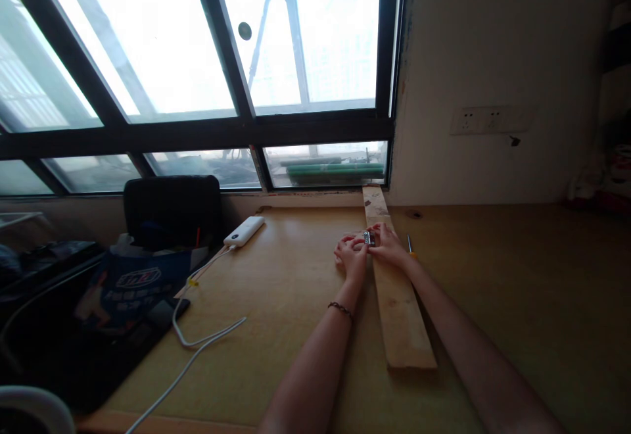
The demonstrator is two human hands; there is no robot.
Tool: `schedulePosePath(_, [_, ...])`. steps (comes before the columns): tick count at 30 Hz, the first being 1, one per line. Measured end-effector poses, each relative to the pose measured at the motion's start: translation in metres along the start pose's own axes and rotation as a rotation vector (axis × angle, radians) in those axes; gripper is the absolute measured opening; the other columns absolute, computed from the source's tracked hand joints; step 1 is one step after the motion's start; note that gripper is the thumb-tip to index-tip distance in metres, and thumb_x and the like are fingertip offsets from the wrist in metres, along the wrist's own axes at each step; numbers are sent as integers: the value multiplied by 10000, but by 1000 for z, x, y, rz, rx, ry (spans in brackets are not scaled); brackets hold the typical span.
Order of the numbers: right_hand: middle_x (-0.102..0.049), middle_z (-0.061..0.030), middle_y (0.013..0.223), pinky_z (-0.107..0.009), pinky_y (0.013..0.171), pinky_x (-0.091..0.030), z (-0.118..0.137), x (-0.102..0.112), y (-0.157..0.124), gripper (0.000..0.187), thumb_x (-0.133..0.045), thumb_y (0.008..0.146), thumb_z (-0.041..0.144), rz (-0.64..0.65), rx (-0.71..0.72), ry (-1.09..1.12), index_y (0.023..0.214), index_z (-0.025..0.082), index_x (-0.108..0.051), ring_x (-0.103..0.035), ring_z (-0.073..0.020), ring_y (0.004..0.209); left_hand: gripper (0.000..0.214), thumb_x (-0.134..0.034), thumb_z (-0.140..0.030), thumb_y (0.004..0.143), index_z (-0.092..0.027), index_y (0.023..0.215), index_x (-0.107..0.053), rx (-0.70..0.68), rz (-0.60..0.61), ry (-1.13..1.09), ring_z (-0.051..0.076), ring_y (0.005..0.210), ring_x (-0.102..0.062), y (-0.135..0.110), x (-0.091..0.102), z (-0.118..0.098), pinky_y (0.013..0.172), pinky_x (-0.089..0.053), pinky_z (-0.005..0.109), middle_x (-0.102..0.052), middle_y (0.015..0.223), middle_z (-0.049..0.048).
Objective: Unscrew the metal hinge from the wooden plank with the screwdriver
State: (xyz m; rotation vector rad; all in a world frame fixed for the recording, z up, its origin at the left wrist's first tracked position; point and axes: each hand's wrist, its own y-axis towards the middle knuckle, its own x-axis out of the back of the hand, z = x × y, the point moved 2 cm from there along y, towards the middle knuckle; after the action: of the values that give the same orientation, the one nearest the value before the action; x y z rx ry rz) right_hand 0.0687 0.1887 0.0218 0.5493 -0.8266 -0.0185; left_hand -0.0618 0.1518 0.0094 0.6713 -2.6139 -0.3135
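My left hand (353, 253) and my right hand (386, 244) meet over a wooden plank (401, 322). Between their fingertips is a small silvery metal plate with holes (369, 238), hinge-like in shape. Fingers of both hands are closed on its edges, the left from the left side and the right from the right. Lengthwise, the plank lies on the table, its far end by the window. Just right of my right hand is a screwdriver (413, 254) with a yellow handle, partly hidden by my wrist.
A white power bank (245, 231) lies on the wooden table (290, 315), with a white cable (197, 343) running to the front edge. Left of the table are a black chair (172, 207) and a blue bag (138, 283). Window and wall sockets (493, 120) stand behind.
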Motion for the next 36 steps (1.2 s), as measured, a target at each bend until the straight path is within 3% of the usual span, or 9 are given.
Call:
schedulePosePath(8, [-585, -93, 1113, -408, 910, -361, 3, 2, 0, 537, -670, 600, 355, 14, 19, 6, 1028, 213, -378, -517, -252, 1088, 100, -609, -273, 677, -254, 766, -651, -81, 21, -48, 243, 1138, -407, 0, 1, -1, 1014, -172, 448, -651, 909, -6])
schedulePosePath(14, [-594, -87, 1103, -419, 915, -351, 3, 1, 0, 525, -665, 601, 340, 4, 15, 5, 1027, 217, -384, -508, -257, 1092, 117, -621, -297, 677, -254, 774, -671, 2, 35, -65, 260, 1162, -397, 1, 2, -3, 1028, -153, 485, -657, 935, 19])
schedulePosePath(20, [-589, -92, 1109, -410, 906, -353, 4, 2, -1, 534, -665, 603, 355, 4, 15, 11, 1030, 213, -377, -523, -250, 1072, 95, -617, -286, 676, -248, 734, -683, -5, 43, -78, 246, 1136, -414, 2, 0, -3, 1008, -238, 420, -668, 911, 18])
schedulePosePath(27, [-580, -92, 1112, -410, 910, -351, 7, 4, -1, 524, -668, 606, 373, 6, 16, -14, 1020, 207, -393, -504, -251, 1089, 89, -633, -264, 649, -252, 716, -691, -31, 22, -95, 247, 1126, -431, 4, 2, -5, 1013, -223, 460, -668, 875, 10])
schedulePosePath(33, [-581, -90, 1117, -416, 906, -355, 9, 4, -1, 529, -665, 614, 370, 9, 3, -9, 1035, 215, -384, -512, -253, 1085, 103, -653, -315, 639, -258, 711, -699, 32, 66, -87, 269, 1082, -485, 5, 4, -6, 1014, -175, 536, -682, 851, 25])
schedulePosePath(36, [-584, -93, 1111, -414, 900, -359, 9, 5, -1, 526, -662, 615, 362, 9, 0, -11, 1034, 212, -383, -515, -252, 1076, 106, -628, -313, 661, -248, 709, -696, 41, 78, -114, 258, 1035, -526, 4, 4, -8, 1004, -217, 530, -684, 838, 27])
